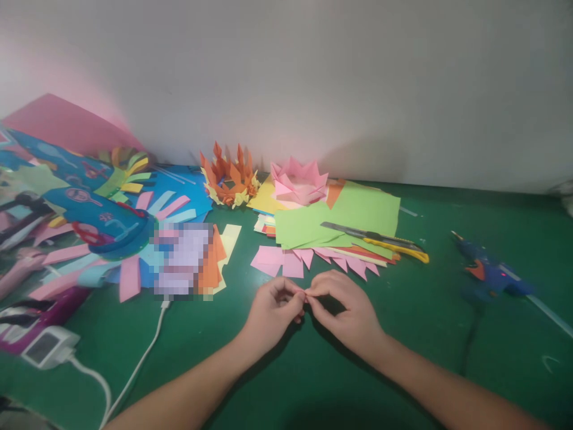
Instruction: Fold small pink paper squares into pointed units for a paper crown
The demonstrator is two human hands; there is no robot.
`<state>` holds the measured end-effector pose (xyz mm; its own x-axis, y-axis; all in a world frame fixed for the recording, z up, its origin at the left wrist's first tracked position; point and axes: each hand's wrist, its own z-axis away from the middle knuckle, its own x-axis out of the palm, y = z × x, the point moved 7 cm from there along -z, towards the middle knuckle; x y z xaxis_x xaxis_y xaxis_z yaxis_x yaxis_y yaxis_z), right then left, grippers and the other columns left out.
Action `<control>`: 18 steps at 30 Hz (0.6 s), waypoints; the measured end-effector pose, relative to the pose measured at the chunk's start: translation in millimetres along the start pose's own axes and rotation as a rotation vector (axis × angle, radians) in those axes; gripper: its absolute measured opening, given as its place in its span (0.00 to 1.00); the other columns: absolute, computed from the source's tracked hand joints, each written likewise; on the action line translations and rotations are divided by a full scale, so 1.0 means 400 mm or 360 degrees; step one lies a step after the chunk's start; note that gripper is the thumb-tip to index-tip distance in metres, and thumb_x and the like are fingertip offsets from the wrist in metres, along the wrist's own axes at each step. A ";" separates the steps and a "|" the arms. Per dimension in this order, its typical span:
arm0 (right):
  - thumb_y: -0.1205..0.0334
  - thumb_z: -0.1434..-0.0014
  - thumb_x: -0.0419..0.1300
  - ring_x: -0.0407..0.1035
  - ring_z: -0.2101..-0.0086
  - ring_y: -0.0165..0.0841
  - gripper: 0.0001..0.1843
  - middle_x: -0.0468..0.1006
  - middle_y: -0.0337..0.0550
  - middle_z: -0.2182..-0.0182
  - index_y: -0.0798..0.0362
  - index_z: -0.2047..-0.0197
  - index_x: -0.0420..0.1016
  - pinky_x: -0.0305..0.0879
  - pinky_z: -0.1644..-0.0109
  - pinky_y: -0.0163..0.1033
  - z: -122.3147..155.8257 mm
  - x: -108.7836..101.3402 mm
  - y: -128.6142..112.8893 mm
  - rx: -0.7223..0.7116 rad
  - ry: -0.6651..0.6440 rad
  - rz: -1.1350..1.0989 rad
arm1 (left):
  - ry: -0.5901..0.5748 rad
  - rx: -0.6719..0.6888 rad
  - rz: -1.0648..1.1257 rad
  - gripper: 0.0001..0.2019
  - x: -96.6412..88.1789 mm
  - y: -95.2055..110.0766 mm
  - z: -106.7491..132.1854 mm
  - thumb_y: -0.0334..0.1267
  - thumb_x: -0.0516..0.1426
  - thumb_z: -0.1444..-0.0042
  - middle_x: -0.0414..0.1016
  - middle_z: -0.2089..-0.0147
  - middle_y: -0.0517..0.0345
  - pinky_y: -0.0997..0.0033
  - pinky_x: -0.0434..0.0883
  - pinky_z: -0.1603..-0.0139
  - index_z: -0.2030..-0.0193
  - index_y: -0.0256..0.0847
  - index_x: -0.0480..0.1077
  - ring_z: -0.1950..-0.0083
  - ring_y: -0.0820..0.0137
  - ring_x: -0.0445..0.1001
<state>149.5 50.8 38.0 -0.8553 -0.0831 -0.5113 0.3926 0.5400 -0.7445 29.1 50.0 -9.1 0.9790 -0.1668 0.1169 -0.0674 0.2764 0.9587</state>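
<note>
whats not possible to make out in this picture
All in the head view:
What, if anything, the left hand and right hand pinch where they meet: covered by their fingertips.
The surface of the lilac rectangle: masked by pixelation.
The glue stick behind the blue glue gun: outer end cut off by the right edge.
</note>
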 end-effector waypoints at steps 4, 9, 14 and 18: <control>0.70 0.44 0.53 0.66 0.70 0.32 0.06 0.71 0.40 0.72 0.50 0.69 0.65 0.64 0.67 0.38 0.000 0.000 0.009 0.0117 0.0002 -0.0049 | 0.0008 0.0040 -0.0007 0.15 0.004 0.003 0.004 0.47 0.61 0.52 0.67 0.77 0.62 0.77 0.67 0.76 0.72 0.36 0.66 0.78 0.78 0.67; 0.70 0.42 0.52 0.66 0.70 0.33 0.07 0.73 0.41 0.72 0.51 0.68 0.68 0.62 0.65 0.39 0.002 0.003 -0.006 -0.0115 -0.0086 0.0155 | 0.0031 -0.0142 0.0060 0.17 0.001 -0.008 0.002 0.48 0.64 0.56 0.68 0.81 0.63 0.77 0.68 0.75 0.73 0.35 0.68 0.80 0.77 0.67; 0.70 0.40 0.50 0.64 0.69 0.34 0.10 0.74 0.45 0.69 0.52 0.62 0.71 0.61 0.66 0.39 0.010 0.016 -0.015 -0.0337 -0.0275 0.0432 | 0.0053 -0.0239 0.0145 0.16 -0.011 -0.005 0.002 0.46 0.64 0.57 0.69 0.80 0.63 0.78 0.66 0.75 0.74 0.34 0.69 0.79 0.79 0.66; 0.71 0.40 0.50 0.63 0.69 0.34 0.10 0.74 0.46 0.69 0.53 0.60 0.71 0.61 0.66 0.39 0.007 0.013 -0.026 -0.0399 -0.0277 0.0453 | -0.0043 -0.0260 0.0193 0.15 -0.009 0.003 -0.001 0.45 0.65 0.57 0.70 0.76 0.60 0.80 0.65 0.76 0.74 0.33 0.71 0.78 0.80 0.65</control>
<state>142.0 42.5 41.9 -0.6461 -0.0297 -0.7627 0.4923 0.7474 -0.4461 25.8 51.2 -8.5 0.9600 -0.1476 0.2380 -0.1502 0.4458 0.8825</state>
